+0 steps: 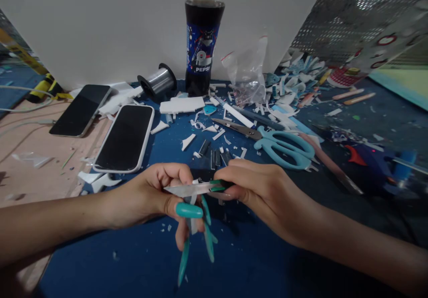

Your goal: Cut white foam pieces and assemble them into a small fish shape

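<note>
My left hand (pixel 157 195), with long teal nails, pinches a small white strip (pixel 193 218) that hangs between thumb and fingers. My right hand (pixel 257 191) grips a small pair of snips with a green handle (pixel 200 187), blade pointing left across the strip. Both hands meet low over the blue mat (pixel 133 253), just in front of several small dark and white cut pieces (pixel 214 155).
Two phones (pixel 125 138) (pixel 80 110) lie screen-up at left. Teal scissors (pixel 284 144), a Pepsi bottle (pixel 202 48), a wire spool (pixel 157 82), a plastic bag (pixel 247 75), a blue glue gun (pixel 374 166) and white scraps (pixel 180 105) litter the mat. A white wall stands behind.
</note>
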A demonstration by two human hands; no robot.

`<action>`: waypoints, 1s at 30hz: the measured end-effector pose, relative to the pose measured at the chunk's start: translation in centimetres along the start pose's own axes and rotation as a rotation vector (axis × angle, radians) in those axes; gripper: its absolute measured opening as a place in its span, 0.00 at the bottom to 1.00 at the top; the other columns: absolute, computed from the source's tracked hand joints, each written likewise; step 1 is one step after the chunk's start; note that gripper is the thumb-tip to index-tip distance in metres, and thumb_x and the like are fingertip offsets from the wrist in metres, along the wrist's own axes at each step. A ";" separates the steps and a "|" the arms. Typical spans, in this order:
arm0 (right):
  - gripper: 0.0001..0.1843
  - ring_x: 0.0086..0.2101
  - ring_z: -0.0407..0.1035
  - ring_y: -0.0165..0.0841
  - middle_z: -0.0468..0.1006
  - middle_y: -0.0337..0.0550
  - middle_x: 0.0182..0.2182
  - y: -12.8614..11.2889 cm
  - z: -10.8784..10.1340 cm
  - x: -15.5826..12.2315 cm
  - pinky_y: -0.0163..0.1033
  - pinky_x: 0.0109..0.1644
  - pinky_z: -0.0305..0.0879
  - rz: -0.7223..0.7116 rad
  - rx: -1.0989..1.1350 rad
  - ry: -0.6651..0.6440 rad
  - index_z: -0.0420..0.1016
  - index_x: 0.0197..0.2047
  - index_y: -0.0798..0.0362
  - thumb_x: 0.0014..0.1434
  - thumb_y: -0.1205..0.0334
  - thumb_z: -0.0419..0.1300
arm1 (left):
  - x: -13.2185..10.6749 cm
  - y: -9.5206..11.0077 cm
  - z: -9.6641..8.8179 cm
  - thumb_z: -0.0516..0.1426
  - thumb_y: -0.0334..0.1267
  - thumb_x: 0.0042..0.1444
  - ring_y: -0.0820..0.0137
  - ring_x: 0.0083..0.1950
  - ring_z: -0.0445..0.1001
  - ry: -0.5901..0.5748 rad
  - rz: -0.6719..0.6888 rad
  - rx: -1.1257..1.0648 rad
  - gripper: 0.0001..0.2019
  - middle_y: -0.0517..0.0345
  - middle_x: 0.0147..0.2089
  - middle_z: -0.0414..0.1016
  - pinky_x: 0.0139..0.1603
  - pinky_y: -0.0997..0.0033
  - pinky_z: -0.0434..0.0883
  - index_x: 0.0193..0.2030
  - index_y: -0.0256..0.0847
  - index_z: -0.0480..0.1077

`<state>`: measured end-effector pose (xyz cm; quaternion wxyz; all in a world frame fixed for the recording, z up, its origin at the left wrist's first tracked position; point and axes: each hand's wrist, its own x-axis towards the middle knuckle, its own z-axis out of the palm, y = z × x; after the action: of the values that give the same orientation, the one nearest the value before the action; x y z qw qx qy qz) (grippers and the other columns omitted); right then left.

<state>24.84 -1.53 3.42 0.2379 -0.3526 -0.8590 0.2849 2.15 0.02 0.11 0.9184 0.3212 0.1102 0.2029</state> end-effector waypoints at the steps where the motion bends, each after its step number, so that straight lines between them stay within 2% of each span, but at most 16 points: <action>1: 0.10 0.23 0.59 0.26 0.70 0.39 0.27 0.0 0.0 0.0 0.30 0.25 0.53 -0.003 0.005 -0.001 0.71 0.37 0.55 0.68 0.69 0.50 | 0.0 0.0 0.0 0.61 0.30 0.60 0.75 0.27 0.81 -0.002 0.000 0.004 0.01 0.57 0.36 0.84 0.34 0.77 0.78 0.38 0.37 0.73; 6: 0.10 0.26 0.62 0.27 0.71 0.40 0.27 -0.3 0.0 0.1 0.31 0.27 0.55 0.031 -0.002 -0.036 0.71 0.35 0.55 0.67 0.70 0.51 | 0.0 0.0 0.0 0.62 0.28 0.58 0.72 0.26 0.81 0.072 -0.075 0.041 0.02 0.56 0.35 0.84 0.28 0.76 0.77 0.35 0.36 0.73; 9: 0.09 0.27 0.64 0.28 0.72 0.40 0.27 -0.3 0.1 0.1 0.32 0.28 0.56 0.018 0.005 -0.037 0.71 0.36 0.55 0.66 0.71 0.52 | -0.1 -0.1 -0.1 0.60 0.26 0.59 0.71 0.27 0.81 0.075 -0.108 0.070 0.03 0.56 0.34 0.83 0.32 0.73 0.79 0.36 0.36 0.74; 14: 0.08 0.27 0.65 0.28 0.74 0.42 0.28 0.1 -0.1 0.0 0.32 0.28 0.58 0.049 0.015 -0.011 0.70 0.37 0.55 0.65 0.71 0.51 | -0.1 -0.2 -0.2 0.62 0.27 0.58 0.69 0.31 0.83 0.101 -0.079 0.065 0.03 0.56 0.35 0.84 0.38 0.72 0.80 0.37 0.37 0.74; 20: 0.09 0.27 0.65 0.28 0.73 0.41 0.27 0.2 -0.1 0.1 0.32 0.28 0.58 0.077 0.005 -0.012 0.69 0.34 0.54 0.64 0.72 0.51 | 0.0 0.1 0.2 0.63 0.29 0.57 0.70 0.32 0.83 0.120 -0.046 0.047 0.03 0.55 0.36 0.84 0.39 0.74 0.79 0.38 0.36 0.74; 22: 0.10 0.25 0.64 0.28 0.73 0.41 0.26 0.3 -0.1 0.1 0.32 0.27 0.58 0.117 0.024 -0.011 0.69 0.34 0.53 0.65 0.70 0.50 | 0.0 0.1 0.1 0.62 0.29 0.59 0.70 0.34 0.83 0.141 -0.001 0.073 0.07 0.55 0.38 0.84 0.41 0.73 0.79 0.43 0.38 0.74; 25: 0.13 0.22 0.62 0.27 0.71 0.39 0.24 0.5 -0.1 0.0 0.32 0.24 0.55 0.177 0.056 0.023 0.68 0.33 0.52 0.68 0.65 0.47 | -0.1 -0.2 0.0 0.63 0.30 0.59 0.70 0.39 0.83 0.224 0.112 0.202 0.16 0.59 0.39 0.84 0.46 0.71 0.78 0.52 0.47 0.72; 28: 0.17 0.17 0.55 0.25 0.63 0.33 0.19 0.5 -0.1 -0.3 0.33 0.20 0.50 0.255 0.090 0.075 0.66 0.32 0.52 0.71 0.57 0.44 | -0.3 -0.4 -0.2 0.64 0.32 0.58 0.72 0.42 0.83 0.327 0.194 0.365 0.22 0.64 0.38 0.83 0.46 0.77 0.77 0.57 0.56 0.70; 30: 0.21 0.15 0.52 0.24 0.58 0.31 0.17 0.5 0.0 -0.4 0.34 0.19 0.49 0.292 0.125 0.109 0.62 0.29 0.51 0.71 0.52 0.42 | -0.5 -0.5 -0.3 0.63 0.32 0.58 0.73 0.42 0.82 0.390 0.210 0.459 0.22 0.63 0.38 0.83 0.45 0.80 0.76 0.58 0.57 0.70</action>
<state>25.34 -1.55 3.03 0.2616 -0.4733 -0.7650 0.3499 1.75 -0.39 -0.34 0.7576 0.4846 0.2933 0.3243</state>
